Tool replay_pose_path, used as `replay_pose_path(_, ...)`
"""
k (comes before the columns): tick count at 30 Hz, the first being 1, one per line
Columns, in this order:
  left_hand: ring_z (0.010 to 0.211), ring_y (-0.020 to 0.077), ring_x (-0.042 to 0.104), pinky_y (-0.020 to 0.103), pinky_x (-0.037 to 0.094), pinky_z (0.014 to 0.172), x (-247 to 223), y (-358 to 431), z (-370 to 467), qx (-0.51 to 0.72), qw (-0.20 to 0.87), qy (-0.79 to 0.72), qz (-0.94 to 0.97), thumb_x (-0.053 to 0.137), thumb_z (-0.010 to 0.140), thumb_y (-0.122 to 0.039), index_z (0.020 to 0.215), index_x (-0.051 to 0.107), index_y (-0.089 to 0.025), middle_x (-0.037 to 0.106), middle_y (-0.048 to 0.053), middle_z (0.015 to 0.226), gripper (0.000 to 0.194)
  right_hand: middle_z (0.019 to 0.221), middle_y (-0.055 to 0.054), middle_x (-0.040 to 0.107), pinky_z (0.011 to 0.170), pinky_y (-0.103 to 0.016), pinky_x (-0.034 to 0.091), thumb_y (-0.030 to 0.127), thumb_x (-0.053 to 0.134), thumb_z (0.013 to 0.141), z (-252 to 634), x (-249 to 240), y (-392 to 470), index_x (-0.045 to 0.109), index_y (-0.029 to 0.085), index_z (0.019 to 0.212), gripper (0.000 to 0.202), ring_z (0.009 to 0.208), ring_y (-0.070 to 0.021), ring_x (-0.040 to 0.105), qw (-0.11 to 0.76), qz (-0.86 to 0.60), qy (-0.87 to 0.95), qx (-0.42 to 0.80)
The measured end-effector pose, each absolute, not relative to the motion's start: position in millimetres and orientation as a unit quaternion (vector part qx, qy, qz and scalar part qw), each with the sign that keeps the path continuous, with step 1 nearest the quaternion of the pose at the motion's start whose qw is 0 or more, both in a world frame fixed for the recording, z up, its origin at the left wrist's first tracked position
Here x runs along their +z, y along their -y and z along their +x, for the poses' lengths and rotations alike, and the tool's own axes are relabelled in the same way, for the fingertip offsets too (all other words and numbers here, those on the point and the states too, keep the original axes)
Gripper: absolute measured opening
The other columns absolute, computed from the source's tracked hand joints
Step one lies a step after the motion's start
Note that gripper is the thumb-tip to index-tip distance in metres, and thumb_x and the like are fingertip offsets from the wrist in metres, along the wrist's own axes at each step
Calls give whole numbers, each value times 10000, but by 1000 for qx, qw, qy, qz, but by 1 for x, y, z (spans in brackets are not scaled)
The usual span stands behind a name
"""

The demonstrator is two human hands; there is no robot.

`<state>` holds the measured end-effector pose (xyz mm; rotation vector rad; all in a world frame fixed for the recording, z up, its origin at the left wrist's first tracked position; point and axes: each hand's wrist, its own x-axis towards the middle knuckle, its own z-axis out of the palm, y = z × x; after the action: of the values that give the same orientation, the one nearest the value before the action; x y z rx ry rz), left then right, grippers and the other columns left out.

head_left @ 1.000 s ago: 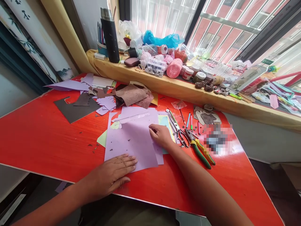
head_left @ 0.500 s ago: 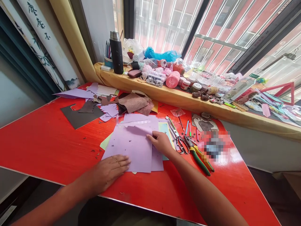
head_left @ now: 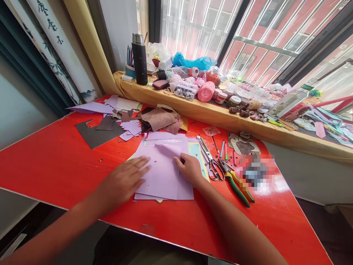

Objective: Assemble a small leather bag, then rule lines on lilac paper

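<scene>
Top purple sheet: I see the top purple sheet (head_left: 162, 178) on more purple paper (head_left: 186, 189) in the middle of the red table (head_left: 52, 158), straight in front of the body, probably so both hands reach it easily.
Right hand: The thumb and forefinger of my right hand (head_left: 190, 167) close on its right edge, seemingly to steady or lift it; the upper end bows up a little. The other fingers curl in.
Left hand: My left hand (head_left: 124, 182) is over the left side, fingers slightly apart, holding nothing I can see, perhaps to flatten or square the paper.
Clear strip: A clear strip (head_left: 165, 140), probably a ruler, lies across the paper at the far end.
Tools: The scissors (head_left: 210, 155) and pliers (head_left: 237, 189) lie to the right, likely kept within reach and off the paper.
Hard to see: The left hand is blurred, so I can't tell whether it presses down. The right fingertips' undersides are hidden, the lower layers mostly covered, and a pixelated patch (head_left: 255, 171) masks something beyond the pliers.
</scene>
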<state>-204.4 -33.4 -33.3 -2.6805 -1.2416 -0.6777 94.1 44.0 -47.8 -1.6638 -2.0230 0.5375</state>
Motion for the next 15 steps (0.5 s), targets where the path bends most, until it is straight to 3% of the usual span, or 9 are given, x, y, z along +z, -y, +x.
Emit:
replay_pose_path(2,1556,264,460,448,331,1320,-42,27,-176,-198,52,371,-906,452,1113,-310,1577,547,-253,491,62,1679,476,589,29,473,591,-303,218,444,577,987,93,-46,-43,393,233,655,434,581,-158,358,226,-602,742,187)
replay_pose_path(6,1537,256,489,450,263,1337,-70,9,-168,-160,36,379,-911,394,1137,-440,1606,508,-211,514,106,1657,534,620,16,545,595,-291,237,413,598,1000,94,-43,-42,457,226,668,406,597,-159,415,215,-597,752,180)
replay_pose_path(11,1527,290,503,474,330,1303,-82,4,-223,-122,-16,461,-879,378,1095,-556,1563,567,-219,503,110,1660,607,643,7,562,602,-293,230,414,601,1017,95,-45,-42,458,226,677,414,604,-164,414,209,-594,756,177)
replay_pose_path(15,1451,399,573,615,401,1232,-73,6,-287,-89,-11,597,-797,438,998,-582,1412,693,-190,628,162,1539,625,652,-2,569,608,-301,217,385,619,1015,94,-49,-43,466,226,677,403,618,-170,419,205,-598,756,169)
